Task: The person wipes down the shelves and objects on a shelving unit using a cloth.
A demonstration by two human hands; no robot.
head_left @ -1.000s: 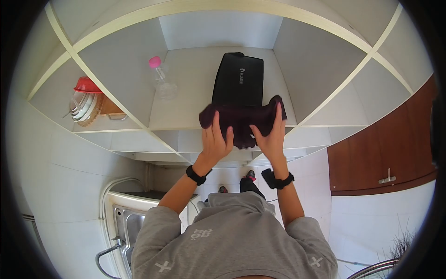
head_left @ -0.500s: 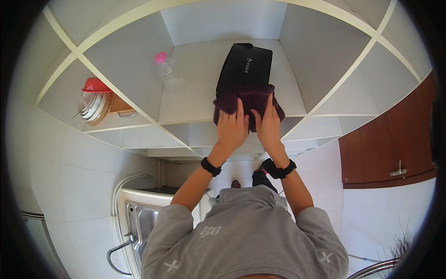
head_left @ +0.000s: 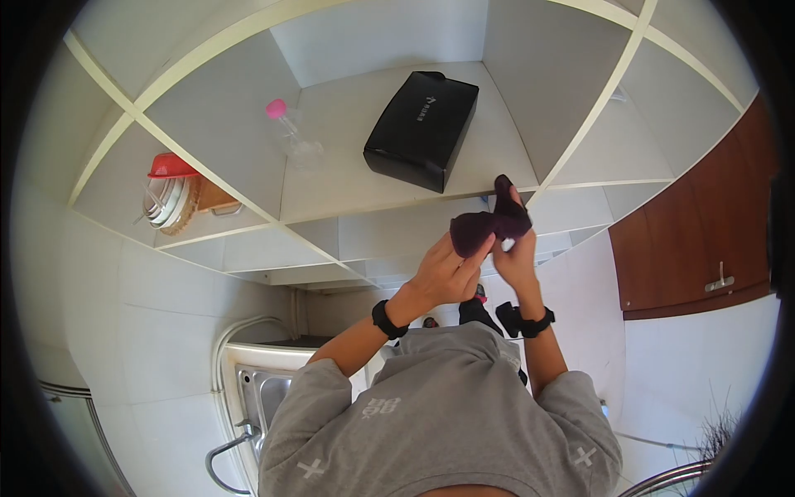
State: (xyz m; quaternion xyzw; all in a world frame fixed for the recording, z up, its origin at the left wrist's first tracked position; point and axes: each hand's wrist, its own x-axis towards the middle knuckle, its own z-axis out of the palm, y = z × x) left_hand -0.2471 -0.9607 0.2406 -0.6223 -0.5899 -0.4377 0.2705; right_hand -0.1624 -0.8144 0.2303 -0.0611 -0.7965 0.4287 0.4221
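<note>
A dark purple cloth (head_left: 474,232), bunched up, is held between both hands in front of the shelf edge. My left hand (head_left: 447,272) grips its left part, fingers closed on the fabric. My right hand (head_left: 518,258) is closed round the right part, which sticks up past the fingers; a small white patch shows at the cloth near the palm. Beyond the hands, a black box (head_left: 424,128) with pale lettering lies at an angle on the shelf (head_left: 339,186), apart from the cloth.
A clear bottle with a pink cap (head_left: 294,137) stands left of the box. The left compartment holds a red basket (head_left: 171,166), stacked bowls (head_left: 172,203) and a wooden board (head_left: 214,197). A sink (head_left: 269,393) is at lower left, a brown cabinet (head_left: 700,224) at right.
The cloth has come off the front of the black box and moved toward me and to the right, bunched smaller in both hands. The box now sits turned, its front side uncovered.
</note>
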